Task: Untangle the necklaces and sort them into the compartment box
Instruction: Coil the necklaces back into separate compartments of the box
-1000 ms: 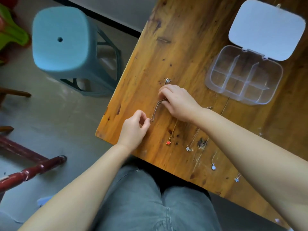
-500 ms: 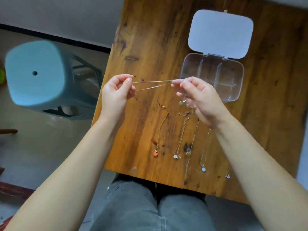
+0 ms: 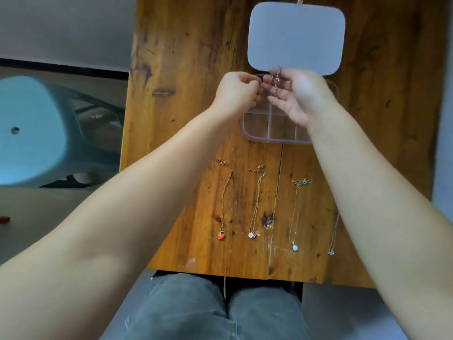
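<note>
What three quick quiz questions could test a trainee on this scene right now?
1. True or false: the box lid is open.
2. How many necklaces lie on the table nearer the person than the box?
3. Which pendant is leftmost: A red, B blue, C flower?

Key: 1 true. 2 four. 3 A. Bonus fact: both hands, left and right, hold a chain over the box.
</note>
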The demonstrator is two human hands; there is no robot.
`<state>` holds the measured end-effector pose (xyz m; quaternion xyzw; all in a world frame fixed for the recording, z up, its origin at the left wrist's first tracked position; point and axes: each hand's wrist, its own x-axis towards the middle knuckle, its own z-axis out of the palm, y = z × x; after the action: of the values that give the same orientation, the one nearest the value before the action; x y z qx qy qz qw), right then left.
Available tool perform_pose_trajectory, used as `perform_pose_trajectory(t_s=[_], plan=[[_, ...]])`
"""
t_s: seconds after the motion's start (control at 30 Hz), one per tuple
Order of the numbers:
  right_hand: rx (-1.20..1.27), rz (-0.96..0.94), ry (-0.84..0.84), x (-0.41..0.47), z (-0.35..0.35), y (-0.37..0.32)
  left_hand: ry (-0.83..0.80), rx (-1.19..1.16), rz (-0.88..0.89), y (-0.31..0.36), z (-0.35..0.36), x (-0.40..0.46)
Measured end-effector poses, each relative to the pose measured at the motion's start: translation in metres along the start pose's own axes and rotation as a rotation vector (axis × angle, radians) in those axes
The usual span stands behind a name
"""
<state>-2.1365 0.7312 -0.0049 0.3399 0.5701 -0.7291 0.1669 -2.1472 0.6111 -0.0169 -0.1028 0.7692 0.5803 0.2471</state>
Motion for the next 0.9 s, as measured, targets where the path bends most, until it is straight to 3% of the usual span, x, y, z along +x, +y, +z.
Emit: perform_pose_trajectory(t_s=[0.23,0.37,0.43,0.53,0.6,0.73,0.9], plan=[[-0.185,0.088,-0.017,0.006,0.002,0.007,-0.08,0.043,-0.08,0.004,-0.012,0.002],[-0.4,-0.143,-0.013,-0.021,-0.005,0.016,-0.042,0.085,-0.015,-0.02,-0.034,-0.025],[-0.607,-0.212,-0.098,-0.04,-0.003,0.038,-0.011,0.157,-0.055,-0.049,-0.04,-0.054],[-1.135,-0.286,-0.269,-0.055,0.005,0.092,0.002,0.384,-0.13,-0.106,-0.036,-0.108],[-1.381,-0.374,-0.256,-0.056,0.012,0.122,0.003,0.49,-0.146,-0.138,-0.03,-0.146],[-1.496,-0.564,-0.139,-0.047,0.022,0.147,0.08,0.729,-0.077,-0.179,-0.013,-0.198],[-1.646,-0.704,-0.188,-0.038,0.024,0.147,0.123,0.942,0.003,-0.192,0.005,-0.202]])
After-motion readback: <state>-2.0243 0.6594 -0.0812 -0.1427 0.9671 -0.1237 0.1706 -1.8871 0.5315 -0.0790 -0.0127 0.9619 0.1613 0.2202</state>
